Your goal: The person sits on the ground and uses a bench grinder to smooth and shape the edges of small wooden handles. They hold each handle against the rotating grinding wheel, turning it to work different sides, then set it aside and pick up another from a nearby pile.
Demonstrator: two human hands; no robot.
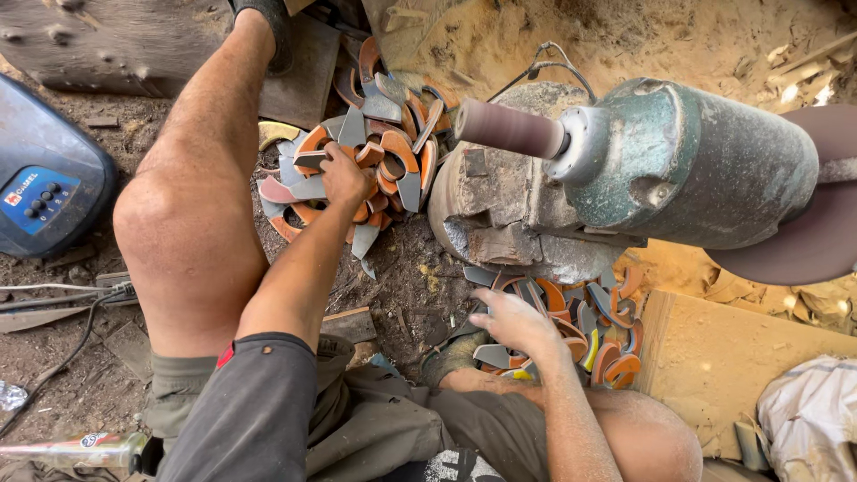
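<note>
Step in hand: picking a blank. Your left hand [344, 174] closes on one piece in the pile of curved knife blanks [375, 152] at 11 o'clock. Your right hand [513, 321] rests open, empty, over the second pile [589, 326] at 5 o'clock. Next likely calls for lifting it clear toward the sanding drum [509, 128].

Setting: a rough, dirt-floored workshop for small-scale tool making. A motor-driven sander [687, 165] with a cylindrical sanding drum [509, 128] sits on a worn block, and sawdust [643, 36] covers the ground behind it. Two heaps of curved blades with orange-brown wooden handles, one pile [375, 152] ahead and another pile [580, 321] under the machine, lie directly on the earth floor [402, 277] among cables and scrap wood.
</note>
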